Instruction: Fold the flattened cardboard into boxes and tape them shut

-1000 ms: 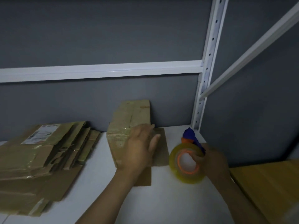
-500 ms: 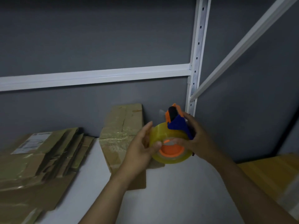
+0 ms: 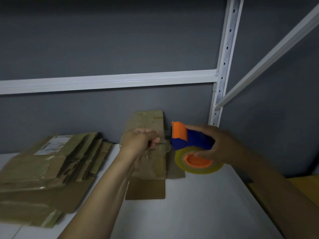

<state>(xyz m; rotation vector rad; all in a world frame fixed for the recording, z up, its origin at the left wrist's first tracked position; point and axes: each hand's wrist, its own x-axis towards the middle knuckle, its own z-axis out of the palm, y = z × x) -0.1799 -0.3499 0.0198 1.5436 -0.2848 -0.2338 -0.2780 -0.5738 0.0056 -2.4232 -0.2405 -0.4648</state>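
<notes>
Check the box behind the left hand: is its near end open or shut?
Open. Two flaps of the box lie spread flat on the table, one toward the camera, one to its right.

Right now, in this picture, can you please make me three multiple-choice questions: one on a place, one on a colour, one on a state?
1. Where does the pile of flattened cardboard lie?
A. left of the left hand, on the white shelf
B. leaning on the white post
C. on the upper beam

2. What colour is the core of the tape roll?
A. green
B. orange
C. white

3. What does the right hand do?
A. lies flat on the shelf
B. presses a box
C. grips the tape dispenser in the air

Answers: 1 A, the pile sits on the shelf at the picture's left. 2 B, the core shows orange inside the yellowish roll. 3 C, its fingers wrap the blue body above the shelf, while the left hand seems to pinch the tape end.
</notes>
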